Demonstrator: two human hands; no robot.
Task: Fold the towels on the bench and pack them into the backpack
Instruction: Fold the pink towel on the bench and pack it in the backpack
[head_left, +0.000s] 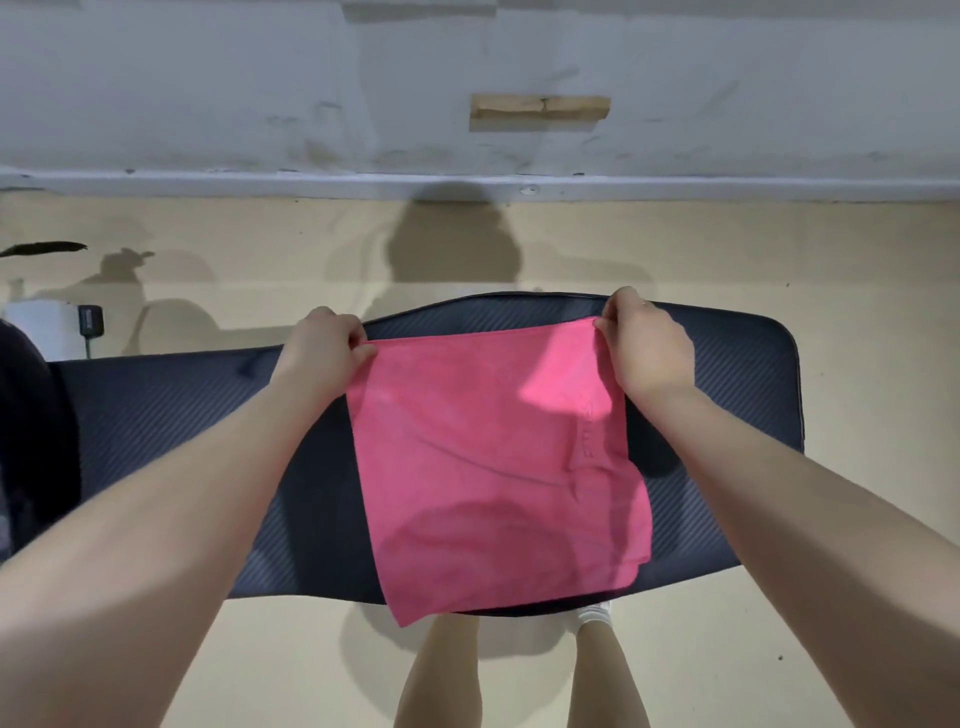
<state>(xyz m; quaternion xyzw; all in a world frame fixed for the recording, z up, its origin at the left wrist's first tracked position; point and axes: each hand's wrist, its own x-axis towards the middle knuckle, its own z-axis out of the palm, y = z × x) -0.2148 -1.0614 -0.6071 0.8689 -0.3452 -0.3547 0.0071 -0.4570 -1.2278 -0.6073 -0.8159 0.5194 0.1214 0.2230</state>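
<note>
A pink towel (493, 467) is stretched over the dark padded bench (727, 374). Its far edge sits near the bench's back edge and its near edge hangs slightly past the front edge. My left hand (322, 353) pinches the towel's far left corner. My right hand (644, 343) pinches the far right corner. A dark rounded thing (36, 441), possibly the backpack, lies at the bench's left end, cut off by the frame.
The bench stands on a beige floor (234, 260) in front of a pale wall (311, 104). A white object with a small black device (91, 317) sits on the floor at the far left. My legs (519, 675) stand close to the bench's front edge.
</note>
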